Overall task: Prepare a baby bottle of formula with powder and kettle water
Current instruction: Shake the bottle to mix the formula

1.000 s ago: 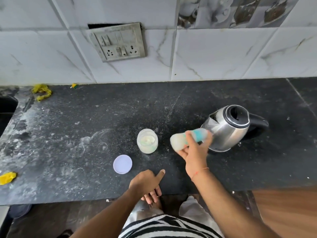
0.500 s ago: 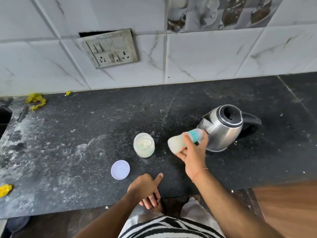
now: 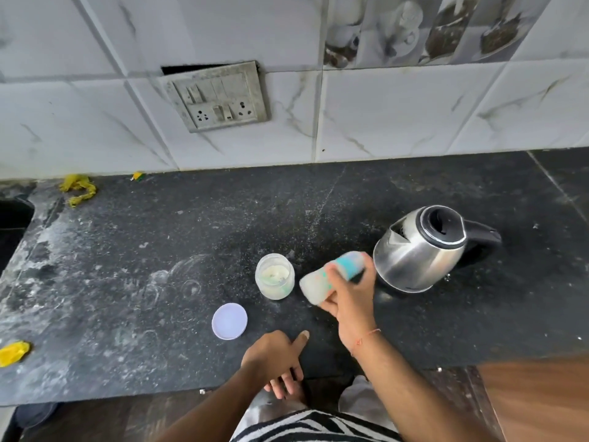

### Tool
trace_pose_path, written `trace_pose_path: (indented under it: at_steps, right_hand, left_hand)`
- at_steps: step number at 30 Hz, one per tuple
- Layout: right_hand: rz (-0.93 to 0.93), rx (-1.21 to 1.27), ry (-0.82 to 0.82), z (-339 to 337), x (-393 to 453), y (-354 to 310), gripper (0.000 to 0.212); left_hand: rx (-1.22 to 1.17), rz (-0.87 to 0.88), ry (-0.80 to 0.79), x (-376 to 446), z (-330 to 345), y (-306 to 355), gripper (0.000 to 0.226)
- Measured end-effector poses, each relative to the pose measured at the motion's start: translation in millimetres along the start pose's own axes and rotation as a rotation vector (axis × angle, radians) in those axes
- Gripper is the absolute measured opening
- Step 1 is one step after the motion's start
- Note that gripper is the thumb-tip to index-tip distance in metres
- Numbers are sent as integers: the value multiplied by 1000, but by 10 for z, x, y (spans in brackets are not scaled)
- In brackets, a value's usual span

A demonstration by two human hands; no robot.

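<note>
Dusty black counter (image 3: pixel 127 282) carries a kettle (image 3: pixel 417 253). At its 8 o'clock, the right hand (image 3: pixel 350 298) grips a tilted, blurred baby bottle (image 3: pixel 331 275); the left hand (image 3: pixel 274 358) rests at the edge, fingers loosely curled, empty.

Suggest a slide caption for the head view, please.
Right hand tilting capped baby bottle beside open powder jar.

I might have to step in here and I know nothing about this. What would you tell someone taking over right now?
Right hand grips the bottle, tilted, milky and blurred as if being shaken. Left hand rests on the counter edge, holding nothing. The open jar of powder stands beside the bottle, its lid lying off; the kettle is to the right. Filling looks done. Left: finish mixing, probably close the jar.
</note>
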State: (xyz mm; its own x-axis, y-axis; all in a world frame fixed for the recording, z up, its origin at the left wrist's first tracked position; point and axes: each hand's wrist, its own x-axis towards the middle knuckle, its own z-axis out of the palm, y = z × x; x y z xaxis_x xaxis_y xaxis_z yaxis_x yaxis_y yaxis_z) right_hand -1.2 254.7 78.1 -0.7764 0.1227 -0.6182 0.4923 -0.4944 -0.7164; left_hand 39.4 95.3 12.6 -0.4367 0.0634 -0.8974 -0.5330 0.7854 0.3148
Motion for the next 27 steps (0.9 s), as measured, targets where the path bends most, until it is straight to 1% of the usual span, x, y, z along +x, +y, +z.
trace_pose_path:
  at_steps: [1,2,3,4,6,7,8,9,10,11,12,13,14,15,16,17,18,19,20,21,22,23,24,25,26,27]
  right_hand:
    - [70,49,-26,3,7,-50,69]
    - [163,124,-30,8,7,-76,72]
    - [234,144,-45,-26,-10,-89,73]
    - [220,101,-54,-59,4,-111,71]
    - [4,68,35,-99,23,-140,62]
    - [-7,76,26,-124,51,-148,61]
    - [90,125,-48,-93,65,-183,64]
    - [208,173,-104,-22,61,-185,70]
    - [291,177,-120,17,2,-183,74]
    - [290,137,-141,18,-16,-170,74]
    - [174,86,-110,58,7,-171,71]
    - [-7,28,-53,59,27,-177,67]
    - [-40,72,-19,56,59,-192,64]
    - [1,86,-62,48,98,-219,65]
    - [142,162,-106,85,109,-242,68]
    - [231,166,-107,85,79,-234,71]
    - [280,153,-117,58,51,-219,73]
    - [229,124,-109,40,77,-199,71]
    - [90,105,-55,39,84,-204,67]
    - [-1,84,-33,-6,94,-199,64]
    - [38,113,-55,17,116,-232,65]
    - [133,147,-139,46,112,-256,69]
    - [239,142,-164,94,83,-260,73]
    - [224,70,-179,64,50,-248,75]
    - [149,-30,-179,94,44,-239,74]
    - [-36,-102,-107,84,79,-237,70]
  left_hand:
    - [-7,21,17,2,17,-1,84]
    - [5,29,19,-9,11,-23,74]
    - [17,26,4,-13,3,-63,66]
    - [8,20,-4,7,3,-64,67]
    - [-12,32,20,-33,-23,-51,85]
    - [-16,35,31,-30,-18,-40,88]
    - [-6,45,29,7,18,-50,83]
    - [11,50,18,23,29,-65,70]
    - [16,50,9,34,19,-81,60]
    - [10,35,6,31,-3,-90,60]
    - [9,29,8,28,-17,-88,70]
    - [5,30,11,-9,-20,-55,82]
    - [-5,41,23,-54,-19,-22,90]
    - [-3,56,36,-68,0,-8,91]
    - [5,62,47,-59,13,-11,88]
    - [14,58,48,-53,10,-31,84]
    - [24,48,43,-45,4,-52,82]
    - [25,47,39,-34,-6,-63,84]
    - [27,52,40,-39,-16,-58,89]
    - [25,63,45,-52,-20,-34,91]
    - [26,73,54,-52,-4,-24,91]
    - [29,77,60,-46,11,-33,87]
    - [37,78,56,-36,5,-54,82]
    - [41,75,49,-31,-6,-71,80]
    - [40,72,50,-21,-22,-93,83]
    - [39,75,50,-27,-26,-86,88]
